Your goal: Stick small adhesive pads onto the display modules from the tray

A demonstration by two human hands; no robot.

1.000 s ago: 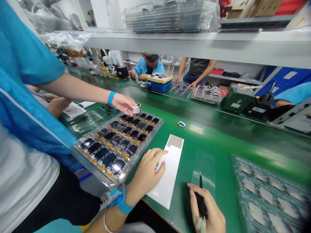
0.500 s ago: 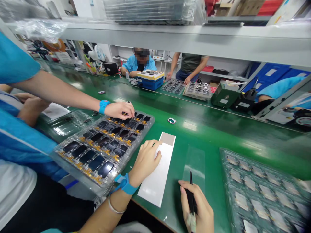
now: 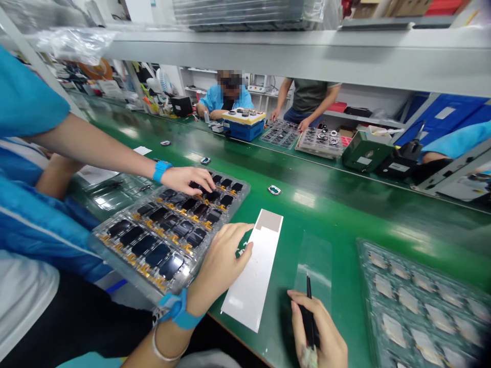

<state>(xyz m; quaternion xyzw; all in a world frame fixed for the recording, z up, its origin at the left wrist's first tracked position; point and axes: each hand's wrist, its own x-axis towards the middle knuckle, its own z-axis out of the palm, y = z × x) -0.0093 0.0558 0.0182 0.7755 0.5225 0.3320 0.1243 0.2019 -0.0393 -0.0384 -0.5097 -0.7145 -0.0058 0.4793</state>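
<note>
My left hand (image 3: pixel 222 260), with a blue strap on its wrist, lies on the near end of a long white sheet (image 3: pixel 255 278), fingers loosely spread and the thumb tip touching the sheet. My right hand (image 3: pixel 320 335) is closed around black tweezers (image 3: pixel 308 306) that point away from me, over a clear film (image 3: pixel 314 260) on the green bench. To the left stands a clear tray (image 3: pixel 169 230) filled with several small dark screens. A co-worker's hand (image 3: pixel 187 179) in a blue wrist strap rests on the tray's far end.
A second tray (image 3: pixel 422 306) of pale parts lies at the right. One small framed part (image 3: pixel 274 190) sits on the green belt beyond the sheet. Two people work at trays and a blue box (image 3: pixel 243 125) across the belt. A grey shelf (image 3: pixel 307 56) runs overhead.
The co-worker's hand, which held a small screen above the tray's far end, has come down onto the tray. My left hand shifted slightly on the white sheet; my right hand still holds the tweezers.
</note>
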